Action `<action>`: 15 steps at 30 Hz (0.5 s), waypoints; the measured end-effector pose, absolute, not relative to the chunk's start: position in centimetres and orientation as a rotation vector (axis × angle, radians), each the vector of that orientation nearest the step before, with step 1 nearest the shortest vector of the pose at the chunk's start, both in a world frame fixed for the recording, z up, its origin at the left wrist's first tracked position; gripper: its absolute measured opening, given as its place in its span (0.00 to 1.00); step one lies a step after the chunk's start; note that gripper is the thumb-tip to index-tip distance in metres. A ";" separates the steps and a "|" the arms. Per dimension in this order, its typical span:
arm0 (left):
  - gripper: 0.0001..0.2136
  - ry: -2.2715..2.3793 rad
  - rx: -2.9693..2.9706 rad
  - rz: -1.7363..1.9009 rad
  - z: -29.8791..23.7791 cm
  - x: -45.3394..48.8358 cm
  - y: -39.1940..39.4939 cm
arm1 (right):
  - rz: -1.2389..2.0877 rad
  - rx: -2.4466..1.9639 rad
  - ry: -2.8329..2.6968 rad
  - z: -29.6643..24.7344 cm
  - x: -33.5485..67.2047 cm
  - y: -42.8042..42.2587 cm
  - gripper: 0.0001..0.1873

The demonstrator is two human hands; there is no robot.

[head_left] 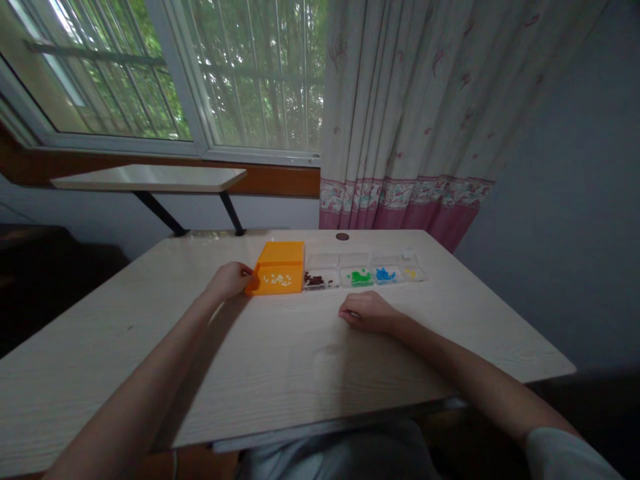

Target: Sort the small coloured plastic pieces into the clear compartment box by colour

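An orange tray [280, 259] with small white beads in it sits on the pale wooden table [280, 360]. My left hand [229, 280] rests at its left edge, fingers curled against the tray's corner. To its right lies a clear divided box [367, 261] with dark red, green, blue and yellow beads in separate compartments. My right hand [367, 312] lies on the table in front of that box, fingers curled under in a loose fist; whether they hold anything is hidden.
A small shelf [150, 177] on black brackets juts from the wall under the window. A flowered curtain [415, 120] hangs at the back right. A round cable hole [343, 237] marks the table's far edge.
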State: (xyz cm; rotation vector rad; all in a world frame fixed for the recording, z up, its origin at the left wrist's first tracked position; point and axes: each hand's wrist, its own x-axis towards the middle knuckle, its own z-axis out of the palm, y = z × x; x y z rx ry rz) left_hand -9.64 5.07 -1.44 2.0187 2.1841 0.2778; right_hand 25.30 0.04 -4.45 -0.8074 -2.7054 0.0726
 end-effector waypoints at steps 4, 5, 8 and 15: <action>0.17 2.211 1.916 0.223 -0.9 -10.7 3.8 | 0.070 -0.837 -2.715 -4.2 25.4 -0.1 0.10; 0.17 2.208 1.889 0.222 -0.8 -11.0 3.4 | 0.071 -0.840 -2.714 -4.1 25.4 -0.1 0.10; 0.18 2.190 1.819 0.250 -0.7 -11.7 1.9 | 0.076 -0.831 -2.725 -3.9 25.2 -0.2 0.10; 0.13 1.969 1.590 0.316 -1.2 -14.0 -0.3 | 0.243 -0.771 -2.743 -3.2 23.8 -1.0 0.13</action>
